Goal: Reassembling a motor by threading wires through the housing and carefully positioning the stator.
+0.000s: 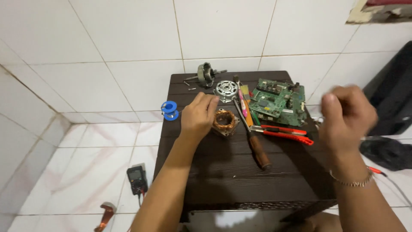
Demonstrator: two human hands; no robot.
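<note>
My left hand rests on the dark wooden table, its fingers touching the left side of a copper-wound motor stator. My right hand is raised above the table's right edge, fingers curled and blurred, with nothing visible in it; a bracelet circles its wrist. A wooden-handled screwdriver lies just right of the stator.
A green circuit board, red pliers, a round metal motor cover, a motor rotor part and a blue solder spool are on the table. A multimeter sits on the tiled floor. Dark cloth lies at right.
</note>
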